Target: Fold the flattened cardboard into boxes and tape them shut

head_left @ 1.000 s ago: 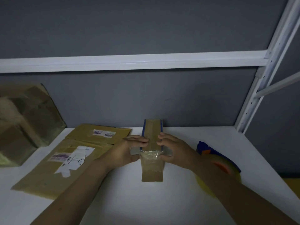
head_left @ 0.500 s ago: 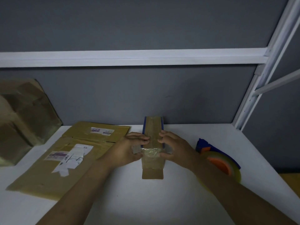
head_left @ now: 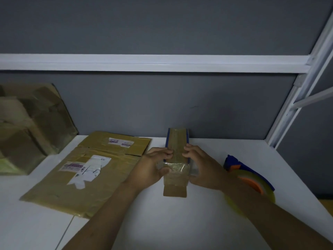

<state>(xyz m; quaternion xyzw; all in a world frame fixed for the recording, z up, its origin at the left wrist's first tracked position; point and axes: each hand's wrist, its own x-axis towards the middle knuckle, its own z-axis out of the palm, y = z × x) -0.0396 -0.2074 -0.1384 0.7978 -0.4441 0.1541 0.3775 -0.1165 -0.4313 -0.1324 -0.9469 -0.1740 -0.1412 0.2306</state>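
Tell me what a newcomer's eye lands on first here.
At the centre of the white table is a small cardboard box with clear tape over its near end, held by the left hand and right hand. Flattened cardboard with shipping labels lies to its left, and a blue and orange tape dispenser to its right.

A white table (head_left: pixel 180 224) fills the near half of the scene, and its far edge meets a dark grey wall (head_left: pixel 162 107). A thin seam (head_left: pixel 67 230) runs across the tabletop at the near left. A white horizontal rail (head_left: pixel 144 63) crosses the wall from the left edge to the right, high above the table. At the right it joins a white metal upright (head_left: pixel 295 107), which leans in the wide-angle view and comes down to the table's far right corner. A thinner white bar (head_left: pixel 314 97) branches from that upright toward the right edge. Below the table's right edge shows a small yellowish patch (head_left: pixel 327 204), too dim to identify.
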